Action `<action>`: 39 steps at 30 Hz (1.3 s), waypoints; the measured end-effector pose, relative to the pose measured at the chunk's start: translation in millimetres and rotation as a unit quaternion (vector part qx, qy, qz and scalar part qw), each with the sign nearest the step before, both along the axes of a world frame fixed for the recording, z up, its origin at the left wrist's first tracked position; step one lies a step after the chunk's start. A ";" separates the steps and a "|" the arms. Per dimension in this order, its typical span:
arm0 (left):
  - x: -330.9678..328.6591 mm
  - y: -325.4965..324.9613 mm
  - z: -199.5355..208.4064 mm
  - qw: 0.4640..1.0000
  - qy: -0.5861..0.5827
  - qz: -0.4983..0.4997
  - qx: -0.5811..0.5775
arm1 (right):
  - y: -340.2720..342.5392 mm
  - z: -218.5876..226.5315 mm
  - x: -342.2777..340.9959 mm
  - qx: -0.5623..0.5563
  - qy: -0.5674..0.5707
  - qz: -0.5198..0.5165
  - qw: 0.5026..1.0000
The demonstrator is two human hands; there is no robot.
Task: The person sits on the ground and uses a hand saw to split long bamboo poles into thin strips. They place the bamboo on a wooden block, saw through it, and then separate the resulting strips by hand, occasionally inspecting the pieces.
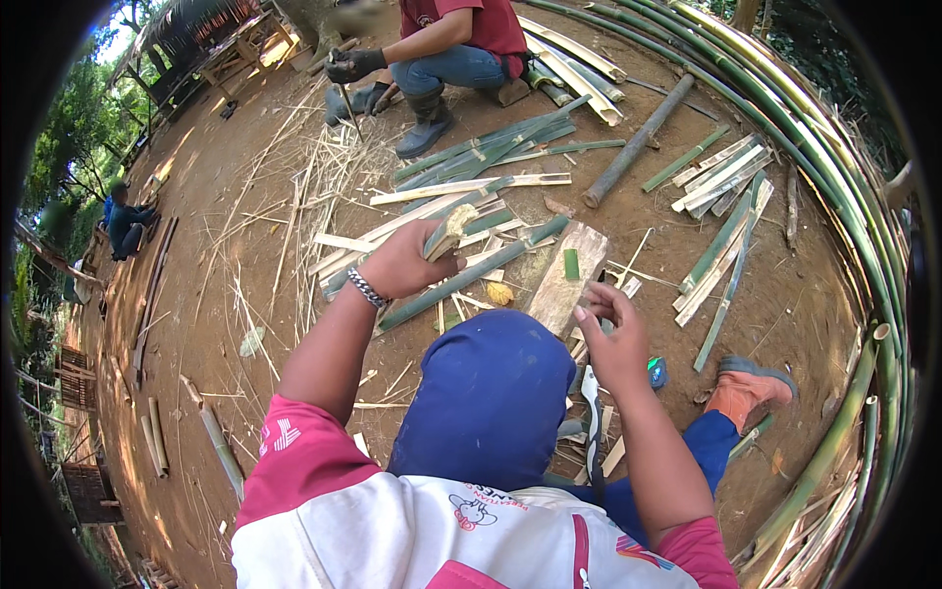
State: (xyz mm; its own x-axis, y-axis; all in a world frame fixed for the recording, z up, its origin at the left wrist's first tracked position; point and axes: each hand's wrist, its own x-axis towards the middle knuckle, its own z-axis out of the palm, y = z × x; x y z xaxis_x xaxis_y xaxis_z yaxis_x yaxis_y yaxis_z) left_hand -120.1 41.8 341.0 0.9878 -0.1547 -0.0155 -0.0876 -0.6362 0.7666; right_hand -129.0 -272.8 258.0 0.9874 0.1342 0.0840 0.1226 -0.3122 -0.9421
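Presently grips a short bamboo piece [450,232] between the thumb and fingers of the left hand [404,259], exposing its rough, pale face. Wears a chunky silver chain bracelet [367,288] on that wrist. Holds the right hand [616,344] with fingers loosely curled and thumb apart from the fingertips, just beside a flat, coarse-grained wooden board [559,299]; cannot tell whether touching it. Sees on that board a small, smooth green bamboo offcut [571,263], roughly rectangular. Has a slim black-and-white tool [592,422] just left of the right forearm [653,442], and wears an orange boot [748,393] farther right. Wears also a white shirt [392,530] with magenta sleeves, bearing printed lettering, a small cartoon figure [473,510] and a striped white emblem [281,435]. Works outdoors over brown packed earth [216,334], strewn with wispy pale shavings [329,167] and flat split bamboo strips [481,157], with long, glossy green bamboo poles [785,93] along the right. Faces a crouching co-worker [471,39] in a red shirt and dark glove [355,66]; glimpses a thatched shelter [186,20] at upper left.
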 end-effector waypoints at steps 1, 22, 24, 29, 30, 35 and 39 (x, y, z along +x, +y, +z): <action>-4.2 0.8 3.5 1.000 0.007 -0.008 0.001 | 11.9 25.0 0.4 0.018 -0.023 0.030 0.999; 3.9 -93.1 -17.9 0.994 -0.101 0.042 0.013 | 51.9 76.8 17.1 0.121 -0.212 0.020 0.970; 6.6 -91.2 -27.5 0.994 -0.106 0.024 0.006 | 45.8 75.1 16.3 0.145 -0.178 0.037 0.973; 9.9 -91.5 -31.6 0.994 -0.110 0.019 -0.005 | 41.8 70.8 20.0 0.147 -0.240 0.042 0.959; 13.1 -90.3 -40.5 0.994 -0.106 0.018 -0.028 | 40.7 69.0 23.5 0.098 -0.308 0.029 0.946; 13.5 -95.3 -33.3 0.995 -0.089 0.037 -0.019 | 38.6 65.2 31.3 -0.012 -0.416 -0.006 0.909; 12.4 -94.7 -31.8 0.992 -0.117 0.048 -0.015 | 44.8 68.3 22.8 0.181 -0.163 0.030 0.970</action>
